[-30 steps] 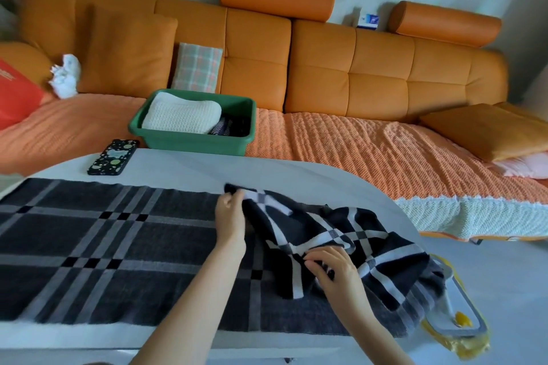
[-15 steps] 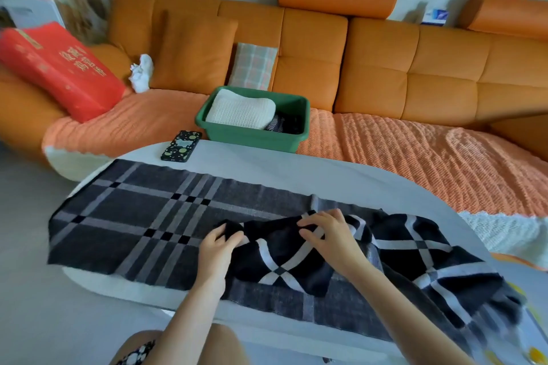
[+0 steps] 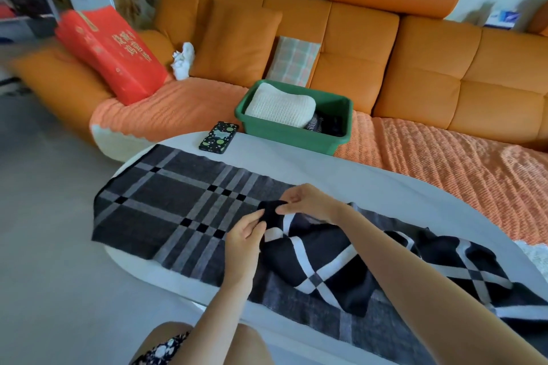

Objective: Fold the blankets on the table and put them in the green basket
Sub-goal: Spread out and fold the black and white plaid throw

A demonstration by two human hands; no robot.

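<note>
- Fabric first: the plaid blanket (image 3: 184,207) lies lengthwise across the white oval table (image 3: 355,175). Its left part is flat. Its right end is turned back over itself, showing a darker black-and-white face, and is rumpled toward the table's right edge.
- The left hand (image 3: 243,243) and right hand (image 3: 308,204) meet at the corner of that turned-back end. Thumb and fingers of each pinch the black edge, close together.
- Handling, as I judge it: soft, limp and light, thin enough to pinch and not fragile. It will sag between grips, and the woven face probably drags on the layer beneath rather than sliding.
- Best hold: the two corners of the free edge, hands spread apart. A single pinch point would let the rest trail and bunch.
- The green basket (image 3: 296,136) sits on the orange sofa (image 3: 415,83) just beyond the table's far edge. A cream knitted blanket (image 3: 278,104) already lies folded inside, with something dark beside it.
</note>
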